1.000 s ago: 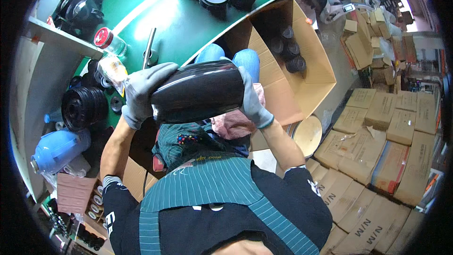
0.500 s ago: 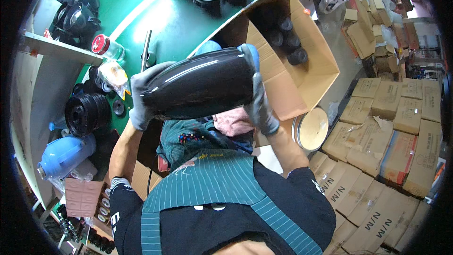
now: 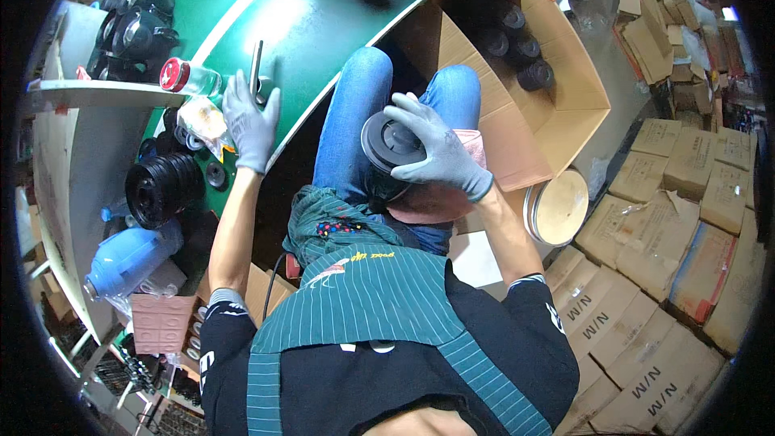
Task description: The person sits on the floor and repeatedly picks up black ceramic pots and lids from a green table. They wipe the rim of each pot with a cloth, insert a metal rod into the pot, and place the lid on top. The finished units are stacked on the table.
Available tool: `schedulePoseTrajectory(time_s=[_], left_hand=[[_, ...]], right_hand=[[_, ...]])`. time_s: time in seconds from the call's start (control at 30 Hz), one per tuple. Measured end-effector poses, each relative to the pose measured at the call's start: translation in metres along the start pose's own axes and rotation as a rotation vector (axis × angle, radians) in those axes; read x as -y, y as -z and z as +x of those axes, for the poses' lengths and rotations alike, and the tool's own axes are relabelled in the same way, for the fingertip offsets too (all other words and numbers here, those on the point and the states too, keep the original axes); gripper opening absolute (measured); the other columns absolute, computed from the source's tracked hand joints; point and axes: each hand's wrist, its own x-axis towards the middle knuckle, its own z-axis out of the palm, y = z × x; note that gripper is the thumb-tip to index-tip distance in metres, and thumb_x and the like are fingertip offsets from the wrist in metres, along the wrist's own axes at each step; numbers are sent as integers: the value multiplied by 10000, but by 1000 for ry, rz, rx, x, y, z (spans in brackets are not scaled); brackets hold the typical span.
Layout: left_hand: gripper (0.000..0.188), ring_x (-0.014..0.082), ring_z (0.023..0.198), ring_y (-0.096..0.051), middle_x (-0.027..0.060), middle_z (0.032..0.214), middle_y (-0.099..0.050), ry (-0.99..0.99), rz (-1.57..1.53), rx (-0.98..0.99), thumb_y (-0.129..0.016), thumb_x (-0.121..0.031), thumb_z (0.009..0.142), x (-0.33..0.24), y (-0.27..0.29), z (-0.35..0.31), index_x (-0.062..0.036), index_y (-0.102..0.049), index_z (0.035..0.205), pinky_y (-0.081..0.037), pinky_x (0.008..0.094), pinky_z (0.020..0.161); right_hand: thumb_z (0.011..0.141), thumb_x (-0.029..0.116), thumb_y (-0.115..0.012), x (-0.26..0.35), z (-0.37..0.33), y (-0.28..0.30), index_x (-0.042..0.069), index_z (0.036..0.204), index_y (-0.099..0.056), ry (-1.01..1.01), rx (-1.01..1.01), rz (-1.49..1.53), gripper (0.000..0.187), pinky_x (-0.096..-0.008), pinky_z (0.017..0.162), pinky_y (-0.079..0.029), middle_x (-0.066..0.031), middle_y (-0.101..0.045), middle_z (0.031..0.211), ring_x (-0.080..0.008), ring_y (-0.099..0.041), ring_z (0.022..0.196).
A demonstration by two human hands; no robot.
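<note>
A green desk curves past the seated person's knees. On the lap, just beside the open cardboard box, stands a black cylinder; the right hand grips its top, fingers spread. The left hand lies open on the desk, touching a metal tool.

An open brown cardboard box is seen just beyond the right hand, with dark round parts stood inside it. Closed brown cartons with dark printed marks are stacked to the right of that hand and behind it. A clear bottle with a red cap and label is laid on the bench, just left of the left hand.
</note>
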Motion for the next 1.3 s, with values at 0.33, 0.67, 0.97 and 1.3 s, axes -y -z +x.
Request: schedulePoseTrajectory(time_s=[0.33, 0.67, 0.97, 1.3], left_hand=[[567, 175, 1171, -721, 144, 1316, -766, -186, -1150, 830, -760, -158, 1028, -113, 68, 82, -39, -586, 1554, -599, 356, 1013], [959, 492, 1354, -589, 352, 1450, -584, -644, -520, 827, -788, -302, 952, -209, 116, 54, 84, -269, 1659, -449, 513, 1180], [1065, 491, 1563, -353, 277, 1624, -444, -558, -414, 636, -777, -547, 876, -271, 156, 14, 77, -364, 1634, -216, 624, 1293], [737, 351, 1435, -566, 235, 1524, -603, -219, -1031, 752, -418, -540, 1151, -142, 64, 59, 14, -427, 1637, -397, 457, 1235]], right_hand=[[994, 903, -300, 12, 7, -4, 34, 1747, -64, -420, -519, 1154, 1173, -496, 1287, -349, -298, -337, 1708, -396, -485, 1508], [1139, 214, -501, -46, 25, -1, -23, 1410, -650, -451, -586, 1179, 389, -299, 918, -594, -136, -798, 1174, -174, -753, 1032], [1163, 267, -446, -74, 63, -36, 24, 1366, -663, -315, -82, 1208, 383, -340, 909, -607, -177, -746, 1282, -274, -756, 1061], [980, 224, -543, 36, -26, -14, -43, 1036, -756, -4, -367, 1334, 346, -509, 1262, -374, -218, -780, 1068, -311, -707, 1169]])
